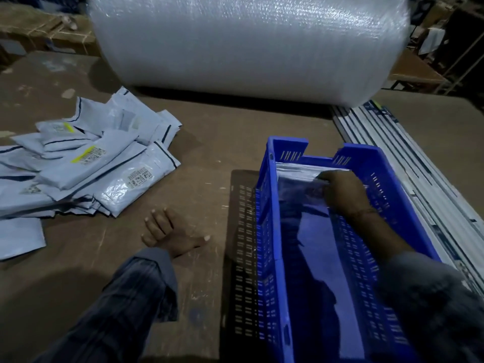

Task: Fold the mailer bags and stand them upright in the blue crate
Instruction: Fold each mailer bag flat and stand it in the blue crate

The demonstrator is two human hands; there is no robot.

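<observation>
On the brown table's (209, 132) left side lay a loose heap of mailer bags (86, 163), and just right of it the left hand (167, 233) rested flat, fingers relaxed and holding nothing. Further right, inside the blue crate (272, 231), the right hand (340, 191) gripped a folded mailer bag (296, 176) standing against the far end.

We see brown worktable (209, 132): mailer bag pile (89, 169) far left, bubble-wrap roll (246, 45) at back, blue crate (269, 231) right, left hand (170, 231) resting flat on top.
</observation>
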